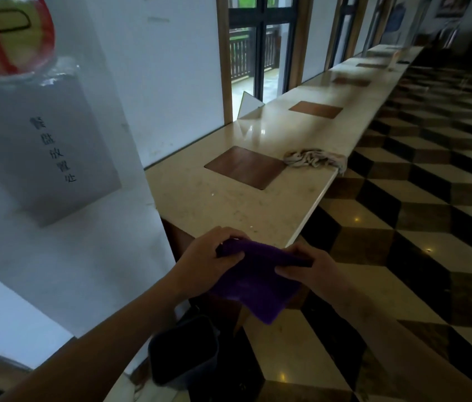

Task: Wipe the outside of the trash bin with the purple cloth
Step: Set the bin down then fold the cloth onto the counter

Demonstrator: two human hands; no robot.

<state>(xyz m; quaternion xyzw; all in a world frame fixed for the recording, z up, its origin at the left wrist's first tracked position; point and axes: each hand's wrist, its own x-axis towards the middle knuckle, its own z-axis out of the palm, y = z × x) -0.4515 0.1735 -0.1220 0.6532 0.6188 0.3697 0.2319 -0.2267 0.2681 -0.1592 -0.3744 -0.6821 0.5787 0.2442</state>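
Observation:
A purple cloth (pixel 253 281) hangs between my two hands in front of the counter's near end. My left hand (pixel 205 256) grips its upper left corner, and my right hand (pixel 307 266) pinches its upper right edge. The cloth's lower corner droops toward the floor. Below my hands, a dark grey trash bin (pixel 184 351) stands on the floor beside the white wall, its open top facing up. The cloth and the bin are apart.
A long beige counter (pixel 229 204) with brown wooden inlays runs away from me along the windows. A crumpled grey rag (pixel 314 159) lies near its outer edge. A paper sign (pixel 43 146) hangs on the white wall at left. Checkered tiled floor (pixel 403 242) spreads to the right.

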